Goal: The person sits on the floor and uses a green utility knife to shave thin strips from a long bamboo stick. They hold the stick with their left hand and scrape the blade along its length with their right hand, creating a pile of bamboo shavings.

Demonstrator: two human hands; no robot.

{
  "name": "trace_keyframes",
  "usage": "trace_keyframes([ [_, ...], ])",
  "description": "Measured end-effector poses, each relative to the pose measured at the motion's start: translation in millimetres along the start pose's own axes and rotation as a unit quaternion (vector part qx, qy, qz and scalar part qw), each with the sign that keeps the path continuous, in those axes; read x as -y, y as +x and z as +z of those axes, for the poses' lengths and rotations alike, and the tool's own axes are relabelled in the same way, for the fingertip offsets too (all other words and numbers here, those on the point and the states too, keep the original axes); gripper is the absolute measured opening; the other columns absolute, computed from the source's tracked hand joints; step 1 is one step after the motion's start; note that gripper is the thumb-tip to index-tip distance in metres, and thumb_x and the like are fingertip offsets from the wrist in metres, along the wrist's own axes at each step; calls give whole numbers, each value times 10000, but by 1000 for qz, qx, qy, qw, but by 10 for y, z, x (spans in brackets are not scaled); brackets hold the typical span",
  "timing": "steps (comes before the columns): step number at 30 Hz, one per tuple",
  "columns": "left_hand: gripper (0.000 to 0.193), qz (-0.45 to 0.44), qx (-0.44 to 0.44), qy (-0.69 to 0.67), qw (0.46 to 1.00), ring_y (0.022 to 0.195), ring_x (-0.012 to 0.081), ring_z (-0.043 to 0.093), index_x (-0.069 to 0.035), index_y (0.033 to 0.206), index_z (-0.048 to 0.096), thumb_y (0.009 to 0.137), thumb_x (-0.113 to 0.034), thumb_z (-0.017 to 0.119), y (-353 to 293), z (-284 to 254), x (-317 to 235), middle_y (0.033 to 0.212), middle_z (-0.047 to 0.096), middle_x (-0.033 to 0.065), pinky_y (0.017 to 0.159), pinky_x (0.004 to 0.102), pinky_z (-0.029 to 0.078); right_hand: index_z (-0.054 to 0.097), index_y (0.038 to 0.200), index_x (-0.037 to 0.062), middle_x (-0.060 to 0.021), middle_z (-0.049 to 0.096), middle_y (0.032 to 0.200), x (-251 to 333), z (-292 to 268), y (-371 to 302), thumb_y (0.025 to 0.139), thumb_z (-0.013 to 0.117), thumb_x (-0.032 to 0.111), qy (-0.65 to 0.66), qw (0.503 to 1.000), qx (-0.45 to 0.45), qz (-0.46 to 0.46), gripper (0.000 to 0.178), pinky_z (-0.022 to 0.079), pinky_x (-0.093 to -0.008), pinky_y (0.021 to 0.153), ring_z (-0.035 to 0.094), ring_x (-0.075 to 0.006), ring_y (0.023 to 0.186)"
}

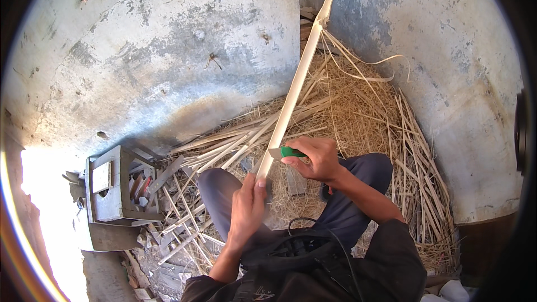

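In the head view, the left hand (248, 204) grips a long pale strip (295, 92) near its lower end, thumb on top, and the right hand (318, 159) is closed around the green handle of a knife (292, 152), its blade against the strip just above the left hand. The strip slants up over a pile of straw-like shavings (358, 106), with thin curls hanging near its far end; split sticks (418, 182) line the pile's right edge, and a wooden box (107, 201) stands beyond its left edge.
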State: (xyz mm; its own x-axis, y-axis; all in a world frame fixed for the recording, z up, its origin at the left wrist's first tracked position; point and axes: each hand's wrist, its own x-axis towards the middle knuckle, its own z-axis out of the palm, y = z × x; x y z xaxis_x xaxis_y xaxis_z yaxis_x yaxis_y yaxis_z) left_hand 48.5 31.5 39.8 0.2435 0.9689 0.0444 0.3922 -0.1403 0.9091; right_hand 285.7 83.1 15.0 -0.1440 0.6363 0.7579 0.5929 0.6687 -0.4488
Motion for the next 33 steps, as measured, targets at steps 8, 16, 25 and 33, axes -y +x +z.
trace_keyframes([
  [8,421,-7,15,-30,999,679,102,490,-22,914,544,1208,-317,479,5,-16,19,707,566,37,638,318,430,793,1006,121,11,747,772,3,-36,34,968,828,410,-40,999,-12,-10,294,530,-327,538,718,-175,612],
  [16,452,-16,60,-97,993,670,38,379,-81,894,534,1224,-371,431,-6,-30,195,743,456,-62,605,257,335,791,982,127,16,726,750,19,-71,66,956,839,414,-61,998,-8,-25,292,530,-328,527,710,-170,602],
  [25,439,-39,95,-113,988,700,58,406,-69,916,538,1223,-363,427,-77,-74,246,758,463,-46,633,276,364,815,999,113,-54,784,809,-223,-99,65,1003,793,436,-79,994,-78,0,323,533,-320,542,703,-180,584],
  [33,434,-69,132,-135,980,706,44,423,-84,917,547,1217,-381,444,-434,-151,299,763,491,-54,638,249,366,800,1042,83,25,595,623,-825,-547,55,1109,648,490,-123,967,-88,204,440,372,-349,473,498,-128,500],
])
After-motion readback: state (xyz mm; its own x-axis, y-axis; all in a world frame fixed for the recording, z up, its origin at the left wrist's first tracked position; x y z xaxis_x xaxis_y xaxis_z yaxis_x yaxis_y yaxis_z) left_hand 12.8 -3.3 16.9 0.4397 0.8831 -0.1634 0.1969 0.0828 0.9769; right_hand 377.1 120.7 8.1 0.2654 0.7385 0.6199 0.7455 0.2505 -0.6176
